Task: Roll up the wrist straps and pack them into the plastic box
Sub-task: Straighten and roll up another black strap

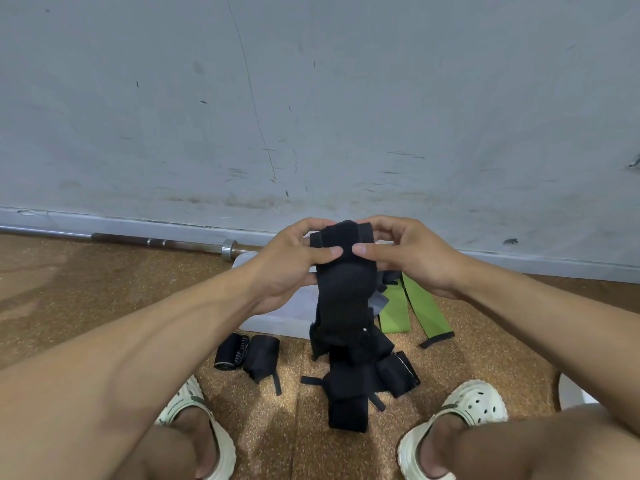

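Both hands hold one black strap (341, 271) up in front of the wall (311, 98). The left hand (291, 268) and right hand (412, 258) pinch its top from either side, thumbs almost meeting on the near face, fingers curled behind. The top is folded or partly rolled into a thick wad; how many turns it has is hard to tell. The rest hangs limp below the grip, soft matte fabric with a fuzzy edge, its tail reaching the pile (360, 379) of loose black straps on the floor (104, 289). Behind the hanging strap, under the hands, sits the box (277, 320), translucent white plastic. Left of the pile lie two rolled straps (247, 353). Right of the box, two green bands (412, 306) lie flat. A steel bar (156, 242) runs along the wall's foot.
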Motion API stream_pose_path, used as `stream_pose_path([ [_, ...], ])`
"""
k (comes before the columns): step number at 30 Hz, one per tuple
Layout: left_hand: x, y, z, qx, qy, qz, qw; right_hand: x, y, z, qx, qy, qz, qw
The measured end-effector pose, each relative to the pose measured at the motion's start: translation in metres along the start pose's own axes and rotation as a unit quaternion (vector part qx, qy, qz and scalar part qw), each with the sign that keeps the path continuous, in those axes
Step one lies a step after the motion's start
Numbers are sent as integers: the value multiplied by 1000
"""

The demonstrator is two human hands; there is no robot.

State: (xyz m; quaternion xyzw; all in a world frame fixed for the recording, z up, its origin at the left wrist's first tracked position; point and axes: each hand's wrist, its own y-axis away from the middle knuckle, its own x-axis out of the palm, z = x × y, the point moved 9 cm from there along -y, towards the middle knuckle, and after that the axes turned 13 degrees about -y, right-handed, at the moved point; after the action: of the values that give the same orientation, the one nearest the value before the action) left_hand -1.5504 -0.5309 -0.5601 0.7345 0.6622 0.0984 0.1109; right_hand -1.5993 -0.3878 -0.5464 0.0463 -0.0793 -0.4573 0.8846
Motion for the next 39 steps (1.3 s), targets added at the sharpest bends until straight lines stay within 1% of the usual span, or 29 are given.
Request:
stream_pose_path([
  [3, 3, 1, 1, -6, -3, -6, 1000, -3, 1, 9, -40, -1, -27, 999],
  [6, 14, 4, 5, -32, -8, 40, 999, -7, 2, 16, -71, -9, -48, 996],
  [8, 18, 5, 7, -44, -12, 65, 997, -5, 3, 19, -95, 23, -44, 994],
  [11, 16, 4, 9, -59, -30, 71, 995, -2, 6, 23, -136, 84, -57, 986],
  [13, 14, 4, 12, -68, -55, 68, 994, -2, 6, 25, -154, 84, -62, 983],
  [15, 12, 4, 11, -66, -52, 56, 995, -1, 5, 26, -159, 90, -61, 981],
  [17, 10, 3, 9, -60, -29, 40, 997, -3, 3, 23, -131, 82, -53, 987],
  [20, 3, 1, 5, -44, -9, 20, 999, -6, -1, 10, -39, 21, -30, 999],
  [22, -1, 0, 3, -35, -4, 9, 999, -5, -1, 1, 11, -18, -18, 1000],
  [24, -1, -1, 1, -28, 2, 8, 1000, 0, -1, -4, 33, -23, 7, 999],
  [26, 1, 1, 0, -24, 7, 13, 1000, 6, 1, -7, 33, -23, 23, 999],
  [32, 4, 1, 1, -24, 37, 4, 999, -2, 0, 7, -50, -20, -43, 998],
  [35, 11, 4, 1, -36, 41, 40, 998, -1, 2, 14, -81, -12, -43, 996],
  [39, 16, 9, 5, -56, 7, 84, 995, -3, 3, 19, -124, 8, -61, 990],
])
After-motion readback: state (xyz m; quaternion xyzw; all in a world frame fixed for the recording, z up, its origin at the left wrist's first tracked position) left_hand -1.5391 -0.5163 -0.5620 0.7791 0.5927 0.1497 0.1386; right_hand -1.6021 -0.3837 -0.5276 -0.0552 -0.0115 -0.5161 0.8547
